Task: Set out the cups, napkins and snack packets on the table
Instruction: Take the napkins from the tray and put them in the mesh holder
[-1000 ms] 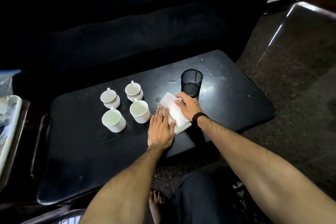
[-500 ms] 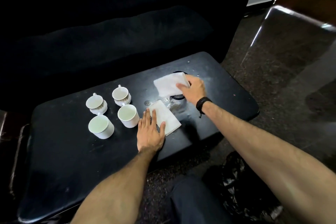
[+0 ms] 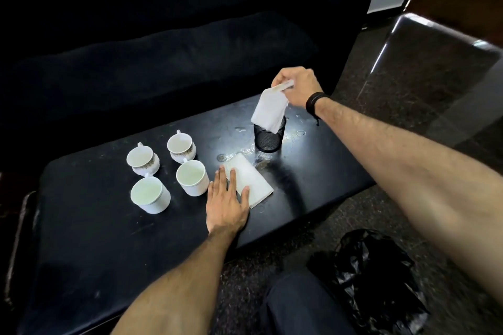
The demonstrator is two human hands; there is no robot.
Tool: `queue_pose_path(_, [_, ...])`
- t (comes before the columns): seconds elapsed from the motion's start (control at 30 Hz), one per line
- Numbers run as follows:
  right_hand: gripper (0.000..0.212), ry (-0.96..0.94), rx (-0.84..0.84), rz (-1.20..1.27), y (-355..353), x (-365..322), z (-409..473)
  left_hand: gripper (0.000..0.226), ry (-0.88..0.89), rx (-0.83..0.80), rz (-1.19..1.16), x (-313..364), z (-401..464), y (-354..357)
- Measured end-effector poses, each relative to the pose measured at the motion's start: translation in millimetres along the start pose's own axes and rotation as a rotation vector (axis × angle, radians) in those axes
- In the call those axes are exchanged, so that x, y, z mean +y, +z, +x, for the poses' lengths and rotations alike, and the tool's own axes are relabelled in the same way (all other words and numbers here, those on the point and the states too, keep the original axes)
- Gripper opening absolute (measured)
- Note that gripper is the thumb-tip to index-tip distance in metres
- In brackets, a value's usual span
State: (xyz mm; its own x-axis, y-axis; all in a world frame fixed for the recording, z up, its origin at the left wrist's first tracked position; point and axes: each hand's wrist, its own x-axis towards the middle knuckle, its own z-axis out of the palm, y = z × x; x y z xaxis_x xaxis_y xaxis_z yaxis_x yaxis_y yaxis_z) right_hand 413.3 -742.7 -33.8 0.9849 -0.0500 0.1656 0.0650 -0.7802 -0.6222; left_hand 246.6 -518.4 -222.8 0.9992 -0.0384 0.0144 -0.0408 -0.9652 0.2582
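Step in hand, as I judge it: getting one napkin (image 3: 269,110) into the mesh holder (image 3: 269,136). To do it well, bring the free lower corner down inside the rim first, then feed the rest in upright, so the sheet stands and does not crumple over the edge. The holder looks light (open wire mesh); a sideways brush could tip or slide it, so descend straight from above.

Right hand (image 3: 298,86): raised above the holder, fingers closed in a pinch on the napkin's top edge. The sheet hangs slack below the hand, its lower corner at the holder's rim; I cannot tell whether it is already inside or only in front of it.

Left hand (image 3: 227,200): flat on the bench (image 3: 89,231), palm down, fingers spread and gripping nothing. The fingertips press on the near corner of the napkin stack (image 3: 251,181), which lies flat just beyond the hand and nearer than the holder. Good practice here: keep that pressure on, so the remaining sheets stay put.

Cups (image 3: 166,170): four, standing upright in a close group just to the far-left of the left hand; the nearest one sits just beside its fingertips without touching, as far as I can tell.

Snack packets: none visible on the bench. A black plastic bag (image 3: 370,277) lies on the floor below the right forearm; contents hidden.
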Motion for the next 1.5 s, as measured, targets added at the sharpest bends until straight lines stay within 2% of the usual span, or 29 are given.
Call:
queue_pose_path(0.2, [0.03,-0.071,-0.045,-0.074,-11,-2,10,0.069,-0.003,-0.002,0.022,0,0,1])
queue_pose_path(0.33, [0.018,-0.097,-0.096,-0.087,-11,0,13,0.069,-0.008,-0.009,0.024,-1,0,2])
queue_pose_path(0.47, [0.018,-0.08,-0.139,-0.115,0,4,14,0.069,-0.004,-0.015,0.031,0,0,2])
queue_pose_path(0.6, [0.031,-0.044,-0.176,-0.145,20,5,14,0.069,-0.007,-0.02,0.034,0,0,1])
queue_pose_path(0.73, [0.034,0.0,-0.218,-0.161,37,12,10,0.069,-0.007,-0.018,0.031,1,0,0])
queue_pose_path(0.87, [0.037,-0.042,-0.254,-0.352,53,20,6,0.065,-0.005,-0.013,0.028,0,1,1])
queue_pose_path(1.0, [0.052,-0.04,-0.287,-0.452,59,24,1,0.067,0.005,-0.01,0.01,1,0,0])
queue_pose_path(1.1, [0.07,-0.046,-0.189,-0.421,55,21,-8,0.07,0.009,-0.012,0.019,0,1,0])
queue_pose_path(1.17, [0.073,-0.085,-0.007,-0.324,51,17,-20,0.068,0.007,-0.015,0.019,0,1,0])
queue_pose_path(1.27, [0.055,-0.171,0.304,-0.23,54,12,-54,0.063,0.006,-0.025,0.034,-1,2,1])
queue_pose_path(1.33, [0.032,-0.206,0.387,-0.197,66,11,-82,0.063,-0.002,-0.029,0.024,-1,2,-1])
queue_pose_path(1.4, [0.013,-0.17,0.275,-0.159,81,14,-110,0.065,-0.012,-0.031,0.005,0,2,-2])
queue_pose_path(1.5, [0.038,0.094,-0.093,-0.187,106,24,-140,0.072,-0.025,-0.031,-0.013,0,2,-1])
